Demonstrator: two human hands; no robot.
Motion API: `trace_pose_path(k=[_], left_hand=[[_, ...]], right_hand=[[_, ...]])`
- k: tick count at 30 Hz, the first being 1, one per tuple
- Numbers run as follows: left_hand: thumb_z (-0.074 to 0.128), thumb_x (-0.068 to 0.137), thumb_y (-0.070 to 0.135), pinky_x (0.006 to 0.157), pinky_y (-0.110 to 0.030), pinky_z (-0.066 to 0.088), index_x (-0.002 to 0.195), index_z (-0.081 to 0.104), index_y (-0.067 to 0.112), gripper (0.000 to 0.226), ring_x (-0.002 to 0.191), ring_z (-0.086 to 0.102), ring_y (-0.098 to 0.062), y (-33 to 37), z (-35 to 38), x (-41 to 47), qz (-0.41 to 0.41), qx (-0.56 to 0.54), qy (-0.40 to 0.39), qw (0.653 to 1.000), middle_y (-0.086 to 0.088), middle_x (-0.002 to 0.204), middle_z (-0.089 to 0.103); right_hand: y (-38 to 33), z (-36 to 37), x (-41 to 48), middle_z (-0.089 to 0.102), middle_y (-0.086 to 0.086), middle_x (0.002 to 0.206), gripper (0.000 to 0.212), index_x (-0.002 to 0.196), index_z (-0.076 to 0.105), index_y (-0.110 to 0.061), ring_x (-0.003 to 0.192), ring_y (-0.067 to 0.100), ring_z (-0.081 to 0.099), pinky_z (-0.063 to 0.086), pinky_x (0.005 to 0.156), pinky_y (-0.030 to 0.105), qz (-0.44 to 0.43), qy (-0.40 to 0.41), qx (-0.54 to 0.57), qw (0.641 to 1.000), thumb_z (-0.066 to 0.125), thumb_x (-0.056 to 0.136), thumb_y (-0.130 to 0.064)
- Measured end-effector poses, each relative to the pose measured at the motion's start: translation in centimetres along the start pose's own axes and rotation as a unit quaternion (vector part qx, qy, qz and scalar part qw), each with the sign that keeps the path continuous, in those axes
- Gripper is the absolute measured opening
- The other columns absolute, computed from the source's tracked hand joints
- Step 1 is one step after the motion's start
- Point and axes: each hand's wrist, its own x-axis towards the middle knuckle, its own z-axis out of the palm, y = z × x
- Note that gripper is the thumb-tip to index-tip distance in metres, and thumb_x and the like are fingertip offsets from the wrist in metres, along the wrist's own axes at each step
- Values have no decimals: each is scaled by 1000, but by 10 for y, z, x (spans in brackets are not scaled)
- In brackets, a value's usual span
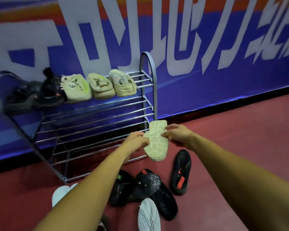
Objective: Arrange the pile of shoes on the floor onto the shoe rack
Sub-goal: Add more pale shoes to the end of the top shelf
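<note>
A cream shoe (156, 140) hangs in the air with its ribbed sole turned toward me, in front of the right end of the metal shoe rack (97, 114). My left hand (137, 141) grips its left edge and my right hand (175, 135) pinches its right edge. On the rack's top shelf stand three cream shoes (98, 86) and, to their left, dark shoes (37, 95). The floor pile (140, 189) below my arms holds black shoes and white shoes. A black shoe with red marks (181, 172) lies to its right.
The rack's lower shelves of bare metal bars are open toward me. A blue wall with large white letters (207, 55) runs behind the rack. Red floor (240, 130) stretches to the right. A white shoe (61, 194) peeks out left of my left arm.
</note>
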Motion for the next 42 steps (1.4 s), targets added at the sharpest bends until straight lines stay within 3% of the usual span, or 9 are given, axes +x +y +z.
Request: trace_pose_path(k=[6, 11, 14, 20, 25, 28, 32, 36, 42], left_hand=[[69, 85, 22, 82, -34, 42, 98, 74, 14, 15, 87, 62, -18, 50, -47, -37, 69, -104, 27, 992, -1, 91, 74], [65, 90, 25, 74, -30, 46, 101, 74, 13, 19, 87, 62, -16, 76, -73, -65, 136, -226, 40, 964, -3, 95, 70], [63, 92, 22, 78, -30, 46, 109, 73, 13, 22, 87, 62, -16, 76, -71, -69, 159, -170, 25, 972, -7, 99, 69], [67, 90, 9, 63, -20, 53, 123, 68, 15, 33, 77, 67, -16, 73, -65, -66, 175, -120, -14, 977, -10, 94, 74], [69, 86, 5, 72, -30, 55, 124, 68, 20, 41, 86, 68, -19, 75, -73, -65, 186, -123, -43, 974, -11, 104, 74], [74, 78, 7, 80, -42, 54, 115, 73, 18, 39, 90, 69, -23, 77, -78, -66, 201, -99, -41, 974, -10, 107, 75], [73, 81, 0, 66, -19, 52, 104, 74, 9, 25, 75, 66, -4, 80, -80, -63, 232, -144, 102, 957, -4, 93, 73], [71, 83, 9, 49, -20, 38, 87, 72, 16, 8, 63, 55, -10, 63, -97, -50, 146, -241, 226, 932, -4, 83, 69], [58, 97, 32, 49, -22, 27, 92, 66, 22, 14, 54, 45, -9, 51, -99, -52, 52, -288, 136, 946, 6, 70, 61]], right_hand=[[-62, 3, -38, 54, 2, 60, 22, 104, 69, -10, 46, 10, 43, 30, 47, 21, -21, -55, 78, 995, 72, 86, -21], [-79, 31, -54, 62, 6, 76, 17, 105, 63, -8, 58, 11, 53, 41, 58, 22, 37, -228, 133, 964, 58, 91, -15], [-84, 41, -63, 68, 7, 80, 11, 96, 60, -12, 68, 15, 64, 47, 66, 24, 63, -305, 140, 940, 51, 93, -18], [-89, 35, -66, 69, 17, 114, 45, 96, 70, -7, 94, 25, 70, 50, 74, 29, 83, -315, 144, 934, 37, 97, -37], [-99, 28, -64, 71, 11, 92, 83, 94, 70, -7, 77, 19, 64, 48, 69, 27, 81, -294, 146, 941, 52, 72, -86], [-107, 28, -68, 72, 10, 87, 59, 94, 68, -5, 70, 15, 59, 45, 69, 24, 61, -292, 131, 946, 63, 75, -61], [-113, 29, -68, 62, 5, 68, 28, 71, 63, -9, 62, 14, 51, 40, 64, 24, 9, -273, 127, 953, 59, 76, -37], [-120, 28, -73, 48, 5, 66, 21, 64, 57, -10, 59, 15, 43, 37, 60, 25, -18, -259, 179, 949, 56, 73, -29], [-121, 17, -75, 46, 11, 98, 48, 101, 54, -9, 74, 20, 47, 42, 69, 29, -44, -284, 234, 929, 68, 59, -28]])
